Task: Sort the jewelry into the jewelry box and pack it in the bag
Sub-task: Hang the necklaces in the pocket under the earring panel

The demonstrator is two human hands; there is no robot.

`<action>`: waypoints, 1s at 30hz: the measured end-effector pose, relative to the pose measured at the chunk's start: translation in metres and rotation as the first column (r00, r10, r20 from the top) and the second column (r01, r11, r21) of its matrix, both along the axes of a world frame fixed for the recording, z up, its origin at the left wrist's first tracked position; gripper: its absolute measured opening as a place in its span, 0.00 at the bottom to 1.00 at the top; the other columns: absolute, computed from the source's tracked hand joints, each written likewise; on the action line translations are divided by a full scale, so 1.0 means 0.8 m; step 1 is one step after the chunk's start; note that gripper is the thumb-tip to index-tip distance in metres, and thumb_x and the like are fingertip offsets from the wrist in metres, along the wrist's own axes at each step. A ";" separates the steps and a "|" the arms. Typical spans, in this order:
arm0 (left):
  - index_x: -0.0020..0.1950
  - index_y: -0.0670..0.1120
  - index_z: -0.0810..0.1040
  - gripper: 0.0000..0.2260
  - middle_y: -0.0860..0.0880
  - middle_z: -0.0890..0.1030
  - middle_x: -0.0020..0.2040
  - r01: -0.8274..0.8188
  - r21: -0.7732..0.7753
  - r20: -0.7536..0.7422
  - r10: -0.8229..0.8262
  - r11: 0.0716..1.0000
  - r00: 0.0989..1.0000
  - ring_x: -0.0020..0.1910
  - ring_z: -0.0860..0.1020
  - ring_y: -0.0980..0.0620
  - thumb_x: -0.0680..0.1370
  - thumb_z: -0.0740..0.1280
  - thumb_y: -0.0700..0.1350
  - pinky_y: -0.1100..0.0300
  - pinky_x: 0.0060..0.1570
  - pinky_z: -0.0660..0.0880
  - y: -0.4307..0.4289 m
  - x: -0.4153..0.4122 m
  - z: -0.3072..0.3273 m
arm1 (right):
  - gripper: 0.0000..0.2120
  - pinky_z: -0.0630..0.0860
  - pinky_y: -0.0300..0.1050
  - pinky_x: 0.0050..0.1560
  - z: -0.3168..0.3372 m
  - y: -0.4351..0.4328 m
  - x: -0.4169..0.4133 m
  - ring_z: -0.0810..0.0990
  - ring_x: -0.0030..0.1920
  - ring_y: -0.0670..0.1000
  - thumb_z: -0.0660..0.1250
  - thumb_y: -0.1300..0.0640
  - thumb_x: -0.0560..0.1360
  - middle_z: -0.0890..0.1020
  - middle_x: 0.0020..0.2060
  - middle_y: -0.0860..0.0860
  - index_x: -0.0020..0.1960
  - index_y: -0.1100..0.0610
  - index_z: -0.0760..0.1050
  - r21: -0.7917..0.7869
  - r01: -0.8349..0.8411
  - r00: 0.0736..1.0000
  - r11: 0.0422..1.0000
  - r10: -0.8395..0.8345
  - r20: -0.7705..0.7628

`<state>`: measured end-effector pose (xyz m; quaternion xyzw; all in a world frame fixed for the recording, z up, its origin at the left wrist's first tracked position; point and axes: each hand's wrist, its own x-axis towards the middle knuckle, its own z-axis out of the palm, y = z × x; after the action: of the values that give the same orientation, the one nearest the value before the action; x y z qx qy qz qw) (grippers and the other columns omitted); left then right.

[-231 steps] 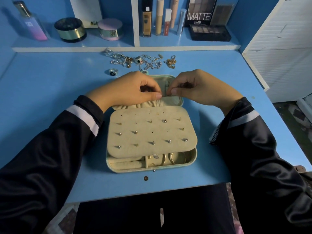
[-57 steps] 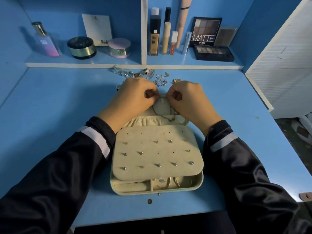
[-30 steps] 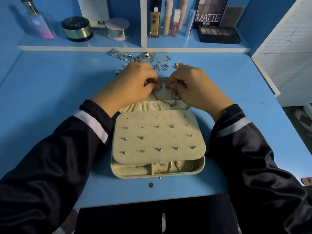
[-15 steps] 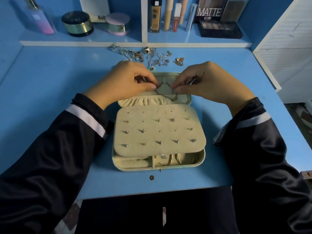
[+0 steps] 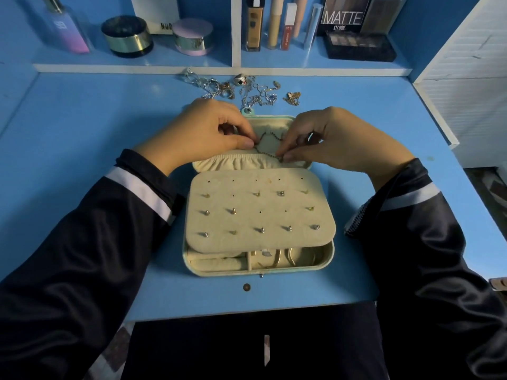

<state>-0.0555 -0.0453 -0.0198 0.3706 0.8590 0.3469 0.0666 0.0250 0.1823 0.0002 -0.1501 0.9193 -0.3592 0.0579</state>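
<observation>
The open jewelry box [image 5: 327, 259] lies in the middle of the blue desk. Its cream earring panel [image 5: 258, 212] carries several studs, and gold hoops sit in the tray below it. A thin dark chain necklace [image 5: 270, 145] hangs across the lid's inside, above the gathered pocket [image 5: 241, 161]. My left hand [image 5: 203, 133] pinches the chain's left end. My right hand [image 5: 334, 138] pinches its right end low by the pocket's edge. Behind the lid lies a pile of loose jewelry [image 5: 241, 87] with chains and rings.
A shelf at the back holds a perfume bottle [image 5: 65, 28], two round jars [image 5: 127, 37], makeup tubes [image 5: 274, 23] and an eyeshadow palette [image 5: 359, 46]. A small dark round piece [image 5: 247, 287] lies before the box. A white cabinet [image 5: 466, 78] borders the desk on the right.
Both hands have come down from the lid's top hooks toward the pocket, drawing the chain's lower part with them. The view has shifted slightly.
</observation>
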 end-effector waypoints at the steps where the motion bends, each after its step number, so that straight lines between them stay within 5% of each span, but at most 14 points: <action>1: 0.49 0.52 0.86 0.06 0.51 0.83 0.44 -0.001 -0.001 0.001 0.001 1.000 1.000 0.43 0.80 0.52 0.72 0.76 0.46 0.56 0.46 0.76 0.000 0.000 0.000 | 0.06 0.73 0.35 0.43 -0.001 0.000 0.000 0.78 0.37 0.42 0.75 0.62 0.71 0.81 0.39 0.44 0.45 0.53 0.84 0.010 0.004 1.000 1.000 -0.003 -0.018; 5: 0.49 0.51 0.86 0.07 0.52 0.84 0.44 -0.009 -0.002 0.012 0.010 1.000 1.000 0.43 0.80 0.53 0.72 0.76 0.46 0.57 0.47 0.76 0.000 0.001 0.001 | 0.03 0.71 0.33 0.40 0.000 -0.003 -0.003 0.75 0.37 0.43 0.73 0.62 0.73 0.82 0.39 0.49 0.46 0.56 0.83 -0.036 0.034 0.998 0.999 -0.036 -0.045; 8: 0.50 0.53 0.86 0.07 0.55 0.83 0.43 -0.015 0.014 0.029 0.015 1.000 0.999 0.40 0.78 0.61 0.72 0.76 0.47 0.67 0.43 0.73 0.002 0.001 0.002 | 0.03 0.74 0.41 0.42 0.003 -0.009 -0.006 0.77 0.39 0.53 0.71 0.63 0.75 0.83 0.40 0.55 0.47 0.57 0.81 -0.180 0.057 0.995 0.982 -0.071 -0.071; 10: 0.50 0.56 0.84 0.08 0.57 0.83 0.44 -0.022 0.040 0.052 0.020 0.999 0.998 0.40 0.78 0.63 0.72 0.76 0.48 0.71 0.43 0.71 0.003 0.003 0.004 | 0.03 0.75 0.42 0.44 0.004 -0.012 -0.007 0.77 0.37 0.50 0.70 0.64 0.75 0.82 0.37 0.49 0.47 0.59 0.80 -0.269 0.061 0.993 0.961 -0.087 -0.083; 15: 0.49 0.60 0.82 0.11 0.59 0.84 0.48 -0.050 0.137 0.115 0.034 0.989 0.993 0.49 0.82 0.58 0.72 0.76 0.46 0.60 0.56 0.77 0.007 0.006 0.007 | 0.02 0.73 0.41 0.42 0.006 -0.018 -0.008 0.76 0.39 0.50 0.70 0.64 0.76 0.81 0.38 0.52 0.48 0.61 0.79 -0.393 0.055 0.989 0.918 -0.105 -0.107; 22: 0.52 0.52 0.82 0.11 0.60 0.84 0.47 -0.008 0.260 0.223 -0.052 0.966 0.973 0.48 0.82 0.64 0.73 0.74 0.40 0.70 0.52 0.74 0.012 0.012 0.013 | 0.03 0.72 0.37 0.41 0.008 -0.022 -0.007 0.76 0.39 0.48 0.69 0.66 0.76 0.80 0.39 0.52 0.48 0.61 0.78 -0.552 0.010 0.992 0.834 -0.078 -0.100; 30: 0.50 0.54 0.84 0.08 0.54 0.86 0.47 0.032 0.229 0.213 -0.082 0.973 0.974 0.47 0.84 0.42 0.73 0.75 0.43 0.42 0.56 0.77 0.014 0.018 0.013 | 0.05 0.73 0.33 0.41 0.006 -0.023 -0.006 0.79 0.38 0.42 0.67 0.69 0.75 0.82 0.37 0.45 0.50 0.64 0.77 -0.606 -0.026 0.993 0.795 -0.048 -0.105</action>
<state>-0.0413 -0.0337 -0.0095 0.3595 0.7907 0.4783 0.1293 0.0199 0.1641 0.0051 -0.1758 0.7587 -0.6254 -0.0481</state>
